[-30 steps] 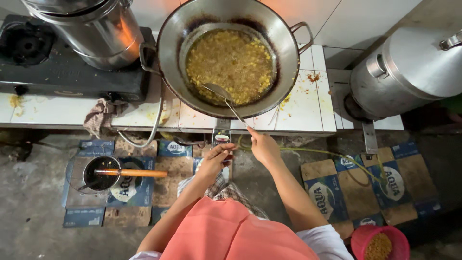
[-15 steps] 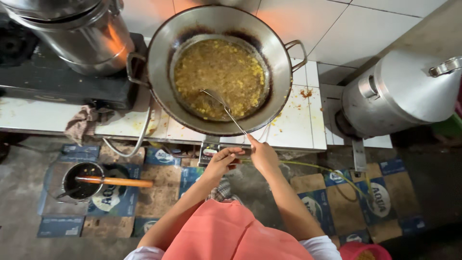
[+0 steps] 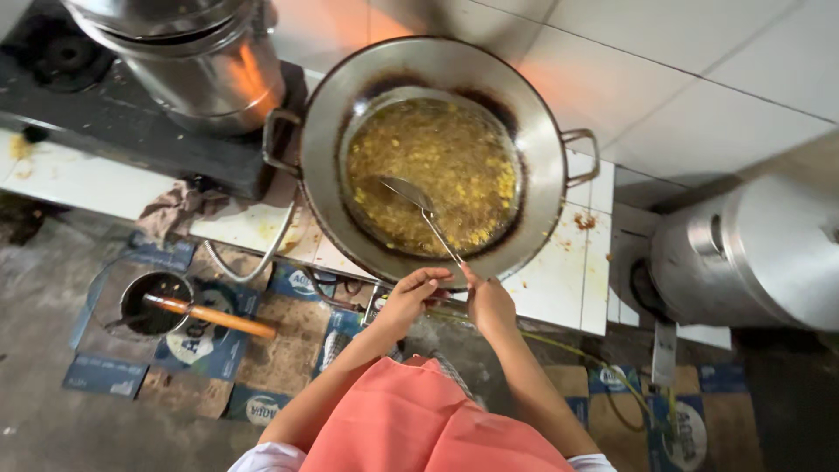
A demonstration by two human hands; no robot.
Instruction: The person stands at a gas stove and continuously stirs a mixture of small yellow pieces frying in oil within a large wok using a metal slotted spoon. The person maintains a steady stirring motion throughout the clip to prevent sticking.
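Steel wok point(image 3: 332, 131) held bubbling yellow oil; our right hand point(image 3: 489, 306) closed its grip on the ladle point(image 3: 418, 203) handle's far end, away from heat, left hand point(image 3: 409, 297) curled beside, apparently empty.

A long-handled metal ladle point(image 3: 418, 212) slants across a big, round, two-handled steel wok point(image 3: 332, 105). Its shallow bowl lies tilted near the middle of the bubbling yellow-brown frying mixture point(image 3: 454, 157), and its thin straight handle runs down over the wok's near rim, beyond the front edge of the white tiled worktop point(image 3: 559, 280). The mixture fills the wok's bottom, ringed by a dark scorched band. The wok sits at the worktop's front edge, its rim overhanging.
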